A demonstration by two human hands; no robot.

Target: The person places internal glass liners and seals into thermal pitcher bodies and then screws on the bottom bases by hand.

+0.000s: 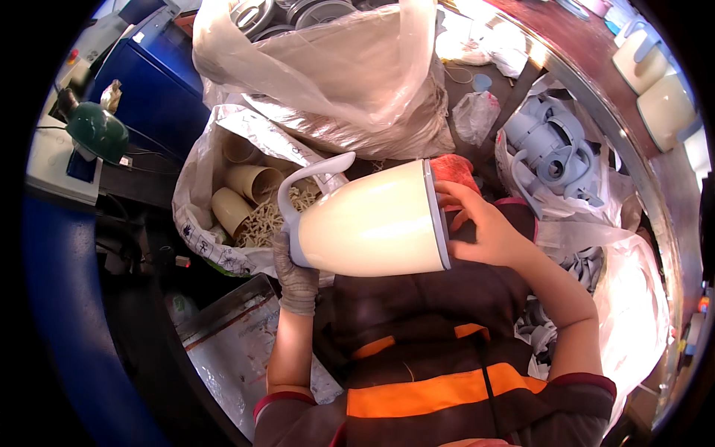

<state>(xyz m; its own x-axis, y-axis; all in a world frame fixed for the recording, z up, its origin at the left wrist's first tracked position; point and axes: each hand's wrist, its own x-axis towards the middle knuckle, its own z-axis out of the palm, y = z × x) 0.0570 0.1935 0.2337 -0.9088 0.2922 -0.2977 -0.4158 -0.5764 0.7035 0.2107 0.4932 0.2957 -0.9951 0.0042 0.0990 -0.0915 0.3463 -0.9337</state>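
A cream vacuum jug (369,223) with a grey-blue collar, handle and base rim lies sideways in front of my torso. Its handle (316,171) points up and away at the left end, and the base faces right. My left hand (294,276), in a grey glove, is closed round the collar end from below; the jug hides part of its fingers. At the other end, my bare right hand (477,227) has its curved fingers and thumb against the base. The underside of the base cannot be seen.
Left of the jug stands a white sack (195,212) with cream shells and pale cord-like strips. A large plastic bag (328,82) of grey round parts is beyond it. Grey-blue parts (555,145) fill a bag at right. Finished-looking jugs (663,112) stand on the bench; a green lamp (98,132) is left.
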